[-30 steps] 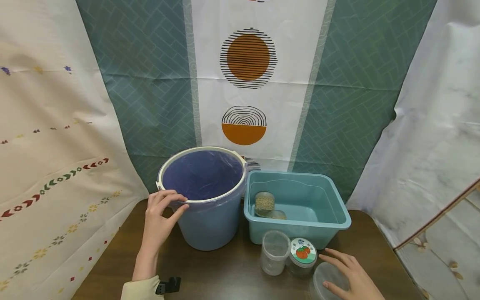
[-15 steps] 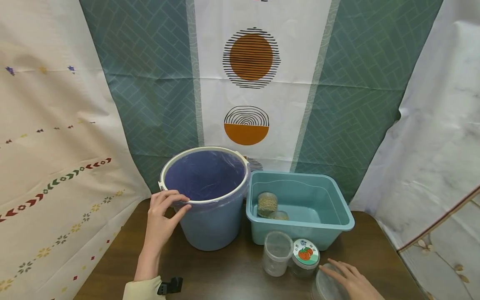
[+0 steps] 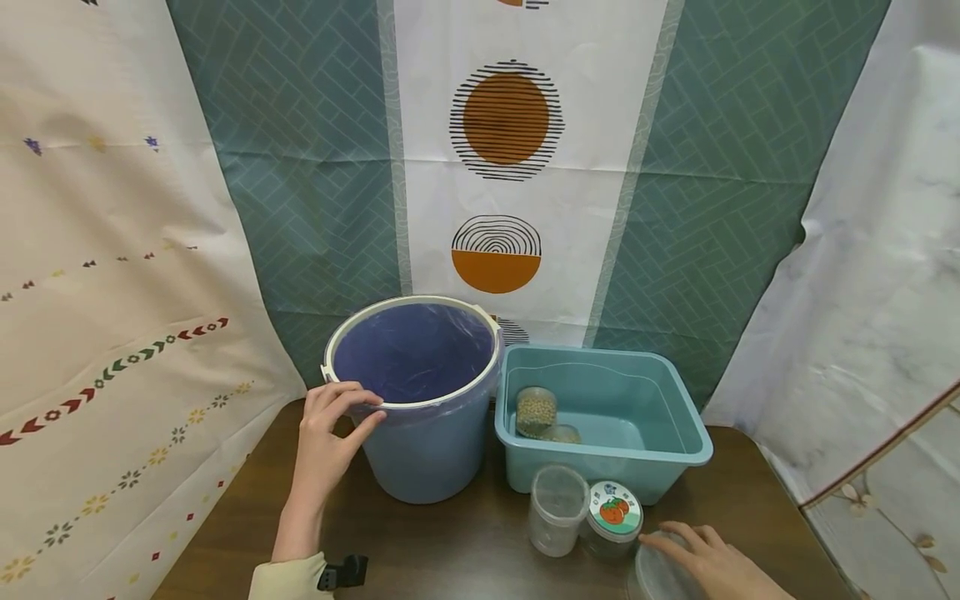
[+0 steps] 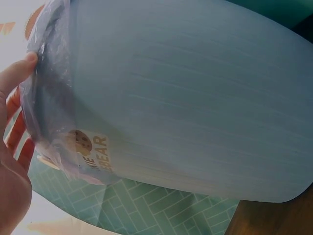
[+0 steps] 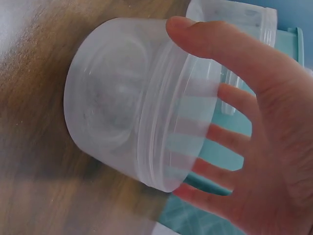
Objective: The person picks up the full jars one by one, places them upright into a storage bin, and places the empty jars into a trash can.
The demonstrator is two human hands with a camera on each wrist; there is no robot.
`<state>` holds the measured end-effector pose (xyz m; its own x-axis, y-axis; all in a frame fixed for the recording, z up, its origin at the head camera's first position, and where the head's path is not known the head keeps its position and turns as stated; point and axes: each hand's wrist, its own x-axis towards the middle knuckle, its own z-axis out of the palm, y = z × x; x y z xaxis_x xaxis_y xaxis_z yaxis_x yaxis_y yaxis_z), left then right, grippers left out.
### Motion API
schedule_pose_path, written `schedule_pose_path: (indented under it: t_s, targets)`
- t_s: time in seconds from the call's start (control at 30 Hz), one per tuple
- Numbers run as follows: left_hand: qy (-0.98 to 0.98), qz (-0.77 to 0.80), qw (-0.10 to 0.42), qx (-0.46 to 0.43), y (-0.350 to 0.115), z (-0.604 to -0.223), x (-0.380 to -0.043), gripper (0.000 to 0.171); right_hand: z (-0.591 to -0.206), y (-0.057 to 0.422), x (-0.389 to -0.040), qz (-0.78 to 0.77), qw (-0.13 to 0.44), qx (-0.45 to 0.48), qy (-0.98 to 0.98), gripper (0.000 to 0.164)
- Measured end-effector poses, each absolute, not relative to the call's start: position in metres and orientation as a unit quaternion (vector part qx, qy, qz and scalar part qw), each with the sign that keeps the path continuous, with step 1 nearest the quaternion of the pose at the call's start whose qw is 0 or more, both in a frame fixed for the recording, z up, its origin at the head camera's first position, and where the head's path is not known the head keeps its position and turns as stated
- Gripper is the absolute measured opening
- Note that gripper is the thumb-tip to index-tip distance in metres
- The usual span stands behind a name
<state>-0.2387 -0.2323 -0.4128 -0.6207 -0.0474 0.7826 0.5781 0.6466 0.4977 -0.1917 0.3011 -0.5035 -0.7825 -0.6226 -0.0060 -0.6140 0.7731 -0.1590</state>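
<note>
My left hand [image 3: 327, 433] pinches the near left rim of a blue bucket-shaped trash bin [image 3: 427, 454], thumb outside and fingers over the pale rim. A thin clear bag [image 4: 54, 98] lines the bin and folds over its edge. At the lower right, my right hand [image 3: 712, 558] holds the lid of a clear plastic jar [image 5: 112, 88] standing on the table. The thumb lies on one side of the lid and the fingers show through its far side. Beside that jar stand a jar with a tomato-printed lid [image 3: 613, 510] and a taller clear jar [image 3: 557, 510].
Behind the jars, a teal plastic tub [image 3: 607, 454] contains a jar of pale grains [image 3: 536, 408] and another small jar [image 3: 561, 434] lying low in it. A patterned cloth [image 3: 315, 208] hangs close behind the bin. Everything stands on a dark wooden table [image 3: 420, 550].
My right hand has come down from hovering with spread fingers onto the nearest clear jar's lid. The left hand stays on the bin rim. The head view has shifted slightly.
</note>
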Motion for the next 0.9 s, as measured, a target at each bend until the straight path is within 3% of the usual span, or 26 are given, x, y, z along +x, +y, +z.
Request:
schedule_pose_path:
  t_s: [0.43,0.9]
  targets:
    - [-0.811,-0.387,0.406,-0.164,-0.231,-0.413,-0.238,0.027,-0.468,0.304,-0.200,-0.072,0.103,-0.343,0.931,0.087]
    - [-0.802,-0.386,0.420,-0.175,-0.232,-0.414,-0.239,0.028,-0.363,0.272,-0.209,-0.044,0.097,-0.411,0.905,0.096]
